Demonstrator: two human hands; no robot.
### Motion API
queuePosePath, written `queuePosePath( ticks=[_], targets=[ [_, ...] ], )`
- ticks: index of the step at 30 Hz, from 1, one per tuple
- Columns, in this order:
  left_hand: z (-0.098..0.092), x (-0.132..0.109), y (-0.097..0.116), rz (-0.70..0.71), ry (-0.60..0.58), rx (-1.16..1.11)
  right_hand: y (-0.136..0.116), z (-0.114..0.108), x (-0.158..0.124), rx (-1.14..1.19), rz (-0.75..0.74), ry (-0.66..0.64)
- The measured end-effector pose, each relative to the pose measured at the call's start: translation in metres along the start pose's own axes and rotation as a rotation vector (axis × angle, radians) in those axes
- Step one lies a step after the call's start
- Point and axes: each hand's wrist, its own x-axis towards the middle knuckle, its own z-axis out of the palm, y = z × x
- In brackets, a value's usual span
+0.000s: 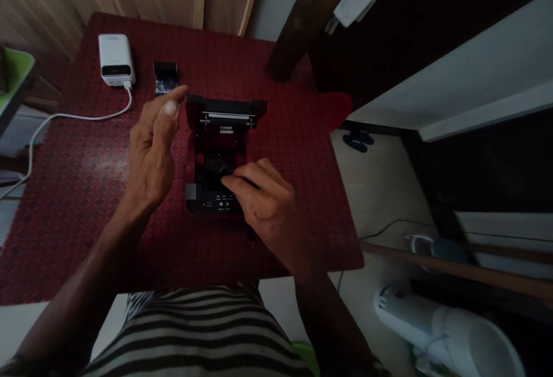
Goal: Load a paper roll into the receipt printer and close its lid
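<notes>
A small black device (218, 158) with its lid flipped up sits in the middle of the red patterned tablecloth (86, 181). My right hand (263, 201) rests on the device's front right, fingers curled and pressed onto its inner part. Whether those fingers grip anything I cannot make out. My left hand (153, 147) hovers just left of the device, raised off the cloth, fingers loosely together and slightly bent, holding nothing that I can see.
A white power bank (114, 59) with a white cable (64, 117) lies at the far left of the table. A small black object (165, 77) lies beside it. A dark post (298, 26) stands at the back right. A white appliance (449, 331) lies on the floor, right.
</notes>
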Motion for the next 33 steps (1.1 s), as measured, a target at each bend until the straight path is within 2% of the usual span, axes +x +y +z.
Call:
queuePosePath(
  ticks=[3,5,8,11,14,19,23,30,33],
  targets=[
    [0.006,0.000,0.004,-0.014,0.053,-0.045,-0.005,-0.002,-0.007,-0.082,-0.037,0.033],
    [0.006,-0.010,0.005,-0.006,0.094,-0.032,-0.009,-0.002,-0.012,-0.122,-0.040,0.049],
    [0.004,-0.034,0.001,-0.037,0.068,-0.060,-0.013,0.001,-0.020,-0.142,-0.022,0.105],
    [0.001,-0.058,-0.010,-0.184,0.061,-0.150,-0.016,0.005,-0.025,-0.140,0.007,0.165],
    [-0.001,-0.074,-0.021,-0.363,-0.017,-0.186,-0.016,0.006,-0.026,-0.155,0.039,0.202],
    [0.000,-0.076,-0.017,-0.452,-0.075,-0.261,-0.011,0.002,-0.025,-0.077,0.056,0.148],
    [0.003,-0.074,-0.008,-0.494,-0.047,-0.291,-0.009,0.000,-0.024,-0.051,0.050,0.156],
    [0.003,-0.076,-0.012,-0.493,-0.004,-0.224,-0.010,0.000,-0.028,0.051,0.084,0.119],
    [0.001,-0.083,-0.007,-0.523,-0.006,-0.217,-0.005,-0.001,-0.037,0.129,0.112,0.177]
  ],
)
